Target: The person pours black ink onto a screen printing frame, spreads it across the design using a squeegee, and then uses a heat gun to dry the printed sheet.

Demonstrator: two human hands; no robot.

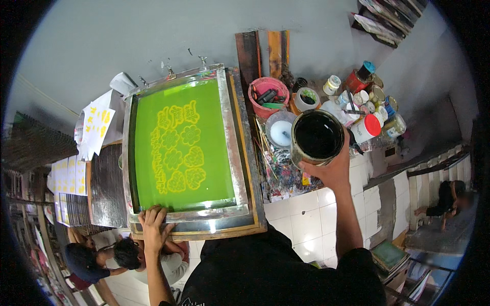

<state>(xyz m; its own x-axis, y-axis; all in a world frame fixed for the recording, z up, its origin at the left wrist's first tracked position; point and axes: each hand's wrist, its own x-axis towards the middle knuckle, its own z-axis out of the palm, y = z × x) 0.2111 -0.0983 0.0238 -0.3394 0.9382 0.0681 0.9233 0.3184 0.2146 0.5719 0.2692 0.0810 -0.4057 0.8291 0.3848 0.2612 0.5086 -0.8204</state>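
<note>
Screen (227, 127) in place, tin (297, 154) in hand

The bench (255, 217) carries the screen, which lies flat with its metal frame around green mesh (153, 112). Outlined flowers, fruit shapes and lettering show yellow in the mesh. Sheets (97, 125) with yellow marks sit left of it, so some yellow printing seems done. No dark ink shows on the mesh; any inking from the tin appears to be left.

The person's hands are well apart. The left hand (153, 224) rests on the frame's near rail by its left corner; whether it grips, one cannot tell. The right hand (331, 171) is clamped around the tin's side, to the right of the screen, beside the crowded side bench (286, 186). The tin is uncovered and dark inside, seemingly with black ink; how full it is cannot be judged.

Behind the tin, a pink tub (259, 112) holds dark tools and a green piece. Just left of the tin, a bowl (270, 122) holds something whitish. A small pot (297, 105) has dark green stuff inside. A white jar (362, 133) wears its red lid (372, 124), hiding its contents.
</note>
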